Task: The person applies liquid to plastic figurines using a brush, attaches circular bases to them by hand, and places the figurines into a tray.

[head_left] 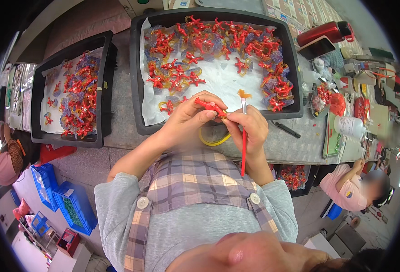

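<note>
My left hand point(187, 117) is closed around a small red plastic figure point(210, 106), held over the near edge of a large black tray point(139, 97). In my right hand point(253, 128) is a paintbrush point(244, 152) with a red handle, its orange-stained bristles pointing up and away. The right fingertips also meet the figure's right end. A yellow loop point(214, 143) hangs just below my hands; whether it joins the figure I cannot tell. White sheeting lines the tray, which holds many red figures point(200, 38) with yellow and purple see-through parts.
A second black tray point(101, 99) of such figures stands at left. To the right lie a black pen point(286, 130), a white bottle point(348, 127), a phone point(317, 48) and a red flask point(323, 33). A co-worker point(352, 187) sits at right; blue crates point(75, 206) stand lower left.
</note>
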`<state>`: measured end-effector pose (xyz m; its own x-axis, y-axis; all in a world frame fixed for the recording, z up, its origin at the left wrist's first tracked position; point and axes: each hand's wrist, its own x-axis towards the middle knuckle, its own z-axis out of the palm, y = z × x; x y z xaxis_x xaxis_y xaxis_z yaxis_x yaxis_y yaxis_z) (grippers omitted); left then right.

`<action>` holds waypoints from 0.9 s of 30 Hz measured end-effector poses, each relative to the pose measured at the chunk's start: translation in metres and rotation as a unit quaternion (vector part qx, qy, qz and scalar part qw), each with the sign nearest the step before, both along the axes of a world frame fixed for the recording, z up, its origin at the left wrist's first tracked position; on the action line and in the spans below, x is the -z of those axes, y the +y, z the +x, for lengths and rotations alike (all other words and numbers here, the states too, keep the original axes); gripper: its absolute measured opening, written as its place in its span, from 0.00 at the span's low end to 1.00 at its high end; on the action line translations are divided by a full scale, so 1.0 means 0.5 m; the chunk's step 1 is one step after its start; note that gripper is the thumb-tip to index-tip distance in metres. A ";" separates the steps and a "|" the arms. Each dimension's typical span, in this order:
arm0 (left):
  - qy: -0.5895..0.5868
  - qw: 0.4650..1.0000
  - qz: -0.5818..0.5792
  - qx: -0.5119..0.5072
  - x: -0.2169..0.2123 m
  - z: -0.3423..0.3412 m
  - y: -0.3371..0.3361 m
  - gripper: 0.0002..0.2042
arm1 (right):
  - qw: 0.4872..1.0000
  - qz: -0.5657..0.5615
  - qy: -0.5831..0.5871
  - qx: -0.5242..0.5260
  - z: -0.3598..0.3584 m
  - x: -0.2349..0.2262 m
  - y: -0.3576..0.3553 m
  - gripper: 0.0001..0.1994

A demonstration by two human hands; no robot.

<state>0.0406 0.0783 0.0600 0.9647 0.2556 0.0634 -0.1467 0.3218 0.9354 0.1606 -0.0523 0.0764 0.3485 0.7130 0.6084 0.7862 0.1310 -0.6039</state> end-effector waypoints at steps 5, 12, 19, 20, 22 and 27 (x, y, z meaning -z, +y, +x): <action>-0.013 1.000 0.023 -0.004 -0.004 0.010 -0.030 0.10 | 0.999 0.030 -0.024 0.013 0.000 -0.004 -0.031 0.11; 0.087 0.994 -0.061 0.036 -0.024 0.014 -0.093 0.10 | 0.999 0.009 0.033 0.042 -0.005 -0.003 -0.106 0.12; 0.151 0.985 -0.057 0.059 0.003 0.007 -0.132 0.09 | 0.996 -0.020 0.052 0.067 -0.010 0.031 -0.173 0.10; 0.167 0.982 -0.042 0.079 0.016 -0.001 -0.137 0.08 | 0.992 -0.016 0.103 0.072 -0.001 0.040 -0.195 0.08; 0.193 0.975 -0.042 0.104 0.036 -0.012 -0.139 0.08 | 0.985 -0.013 0.155 0.080 0.025 0.042 -0.225 0.09; 0.288 0.941 0.145 0.104 0.105 -0.029 -0.126 0.11 | 0.964 -0.179 0.088 0.173 0.029 0.058 -0.238 0.10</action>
